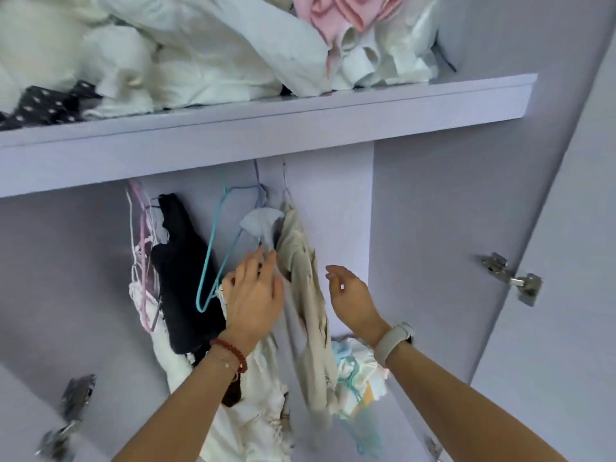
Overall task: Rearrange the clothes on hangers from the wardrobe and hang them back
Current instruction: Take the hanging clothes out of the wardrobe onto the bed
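As the beige garment (301, 281) hangs between both hands, left hand (255, 291) touching, right hand (351, 296) beside

Bare back wall (336, 201) in the middle of the frame, right of the beige garment (300, 278), leaves my right hand (350, 295) open room. Left of centre is crowded: black garment (180, 261), teal hanger (213, 248) and pink hangers (141, 248) hang close together. The shelf (253, 128) blocks everything above.

Below the shelf (266, 128): two hands (253, 295), one teal hanger (208, 261), one beige garment (303, 295), one black garment (180, 261). Three door hinges (513, 278) are visible.
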`<state>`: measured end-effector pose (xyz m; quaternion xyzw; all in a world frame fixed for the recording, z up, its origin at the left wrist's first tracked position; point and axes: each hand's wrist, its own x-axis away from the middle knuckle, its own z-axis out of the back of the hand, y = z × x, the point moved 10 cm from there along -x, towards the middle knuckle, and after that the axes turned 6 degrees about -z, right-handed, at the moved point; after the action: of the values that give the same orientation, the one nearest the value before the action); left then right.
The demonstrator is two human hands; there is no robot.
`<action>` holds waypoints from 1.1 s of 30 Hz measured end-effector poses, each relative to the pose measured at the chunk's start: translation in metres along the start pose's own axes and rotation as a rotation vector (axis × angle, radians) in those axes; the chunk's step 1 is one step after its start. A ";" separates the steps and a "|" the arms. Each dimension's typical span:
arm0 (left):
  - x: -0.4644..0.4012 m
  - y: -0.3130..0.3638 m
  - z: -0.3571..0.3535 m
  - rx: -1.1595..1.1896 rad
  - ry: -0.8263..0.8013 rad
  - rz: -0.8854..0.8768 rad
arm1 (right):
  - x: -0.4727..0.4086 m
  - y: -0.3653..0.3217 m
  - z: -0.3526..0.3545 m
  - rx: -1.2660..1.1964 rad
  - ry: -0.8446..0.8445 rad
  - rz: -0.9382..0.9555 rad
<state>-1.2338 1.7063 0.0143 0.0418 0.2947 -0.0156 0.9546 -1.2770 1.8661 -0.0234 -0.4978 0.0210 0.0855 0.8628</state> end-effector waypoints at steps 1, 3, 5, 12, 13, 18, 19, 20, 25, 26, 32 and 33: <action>-0.009 -0.004 -0.007 -0.003 -0.042 0.024 | -0.017 -0.007 -0.007 -0.072 -0.043 -0.009; -0.024 -0.009 -0.022 -0.014 -0.126 0.060 | -0.046 -0.019 -0.022 -0.160 -0.151 -0.027; -0.030 -0.017 -0.039 -0.028 -0.197 0.111 | -0.070 -0.026 -0.036 -0.270 -0.270 -0.073; -0.030 -0.031 -0.057 0.007 -0.201 0.176 | -0.125 -0.027 -0.043 -0.498 -0.257 -0.229; -0.029 -0.032 -0.059 0.001 -0.206 0.178 | -0.131 -0.027 -0.039 -0.437 -0.211 -0.201; -0.032 -0.028 -0.061 0.029 -0.162 0.178 | -0.143 -0.035 -0.011 -0.234 -0.023 -0.013; -0.034 -0.027 -0.062 0.035 -0.155 0.177 | -0.143 -0.034 -0.005 -0.242 0.015 0.003; -0.034 -0.027 -0.064 0.040 -0.154 0.183 | -0.144 -0.032 0.001 -0.260 0.044 0.003; -0.037 -0.020 -0.069 0.080 -0.172 0.201 | -0.147 -0.028 0.031 -0.364 0.151 0.030; -0.038 -0.019 -0.069 0.077 -0.172 0.206 | -0.146 -0.030 0.039 -0.379 0.173 0.045; -0.049 0.002 -0.057 -0.017 -0.015 0.127 | -0.115 -0.002 0.064 -0.294 0.220 0.090; -0.051 0.012 -0.051 0.005 0.055 0.083 | -0.107 0.009 0.070 -0.265 0.222 0.080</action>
<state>-1.3040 1.7233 0.0018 0.0569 0.3188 0.0242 0.9458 -1.3874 1.9171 0.0176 -0.6122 0.1247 0.0663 0.7780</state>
